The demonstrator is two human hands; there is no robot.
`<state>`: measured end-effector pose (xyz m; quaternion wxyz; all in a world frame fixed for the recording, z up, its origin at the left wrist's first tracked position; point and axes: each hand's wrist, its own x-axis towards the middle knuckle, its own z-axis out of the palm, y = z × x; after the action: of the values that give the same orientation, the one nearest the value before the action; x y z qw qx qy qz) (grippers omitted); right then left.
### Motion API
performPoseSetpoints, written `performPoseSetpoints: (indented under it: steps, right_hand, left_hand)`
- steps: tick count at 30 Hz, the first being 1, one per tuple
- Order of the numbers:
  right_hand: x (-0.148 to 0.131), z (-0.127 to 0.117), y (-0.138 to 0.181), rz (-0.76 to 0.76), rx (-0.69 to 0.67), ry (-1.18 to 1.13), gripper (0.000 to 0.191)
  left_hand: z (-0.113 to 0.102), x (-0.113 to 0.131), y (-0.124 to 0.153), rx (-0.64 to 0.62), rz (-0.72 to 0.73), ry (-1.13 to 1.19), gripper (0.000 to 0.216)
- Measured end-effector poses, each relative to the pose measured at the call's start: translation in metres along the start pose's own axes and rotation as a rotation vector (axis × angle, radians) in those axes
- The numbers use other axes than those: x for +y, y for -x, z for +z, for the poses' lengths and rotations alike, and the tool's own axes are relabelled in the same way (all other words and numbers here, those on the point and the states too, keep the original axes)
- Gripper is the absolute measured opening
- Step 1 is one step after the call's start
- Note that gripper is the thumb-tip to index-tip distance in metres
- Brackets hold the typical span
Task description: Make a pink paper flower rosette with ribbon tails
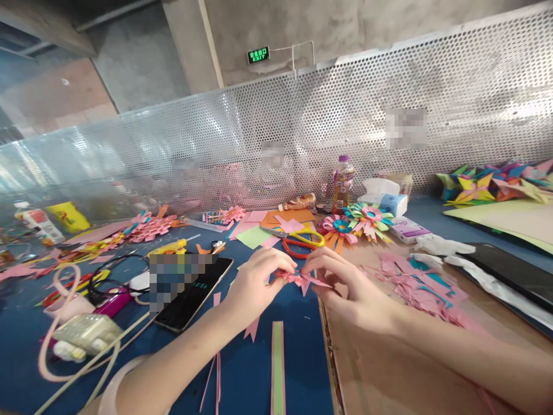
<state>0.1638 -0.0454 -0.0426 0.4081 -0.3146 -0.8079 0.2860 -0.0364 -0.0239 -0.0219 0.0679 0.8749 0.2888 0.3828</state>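
Observation:
Between my hands, above the blue table, is a pink paper flower (pixel 298 278) with pointed strips sticking out. My left hand (pixel 257 279) pinches its left side with thumb and fingers. On the other side, my right hand (pixel 345 283) has its fingers closed round the right petals. Just beyond them lie scissors (pixel 302 241) with orange and yellow handles. Below my hands a green and pink paper strip (pixel 277 369) lies flat. A black phone (pixel 194 294) rests left of my left hand. Finished-looking paper flowers (pixel 369 219) in several colours sit behind my right hand.
A perforated metal screen (pixel 259 144) runs along the back. A drink bottle (pixel 343 184) stands before it. Cables and a power plug (pixel 88 333) clutter the left. Brown cardboard (pixel 380 369) covers the right, with pink paper scraps (pixel 419 288) on it and a dark tablet-like slab (pixel 514 276) beside.

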Motion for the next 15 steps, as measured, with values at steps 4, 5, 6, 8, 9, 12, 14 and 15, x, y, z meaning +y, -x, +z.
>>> performPoseSetpoints:
  steps: [4,5,6,8,9,12,14,15]
  right_hand:
    - [0.0003,-0.0015,-0.0017,0.039,-0.022,-0.082,0.030]
    - [0.0006,-0.0019,-0.0022,0.051,-0.027,-0.108,0.028]
    - [0.0010,-0.0021,-0.0026,0.064,-0.029,-0.133,0.027]
    - [0.0020,-0.0018,-0.0032,0.089,-0.024,-0.177,0.025]
    - [0.0023,-0.0014,-0.0036,0.099,-0.019,-0.198,0.025]
    - [0.0019,-0.0001,-0.0047,0.113,-0.005,-0.284,0.022]
    - [0.0004,0.0000,-0.0054,0.146,-0.013,-0.353,0.019]
    - [-0.0003,-0.0004,-0.0056,0.176,-0.019,-0.377,0.019]
  left_hand:
    - [0.0006,-0.0013,0.0002,0.022,0.034,0.002,0.009]
    - [0.0008,-0.0015,0.0000,0.027,0.044,0.001,0.009]
    - [0.0010,-0.0015,-0.0001,0.034,0.051,0.000,0.009]
    - [0.0013,-0.0008,-0.0001,0.042,0.052,0.000,0.008]
    - [0.0013,-0.0002,0.0002,0.046,0.044,0.002,0.008]
    - [0.0015,0.0023,0.0014,0.042,-0.012,0.012,0.006]
    - [0.0014,0.0042,0.0020,0.015,-0.089,0.015,0.004]
    - [0.0014,0.0051,0.0021,-0.006,-0.138,0.014,0.003]
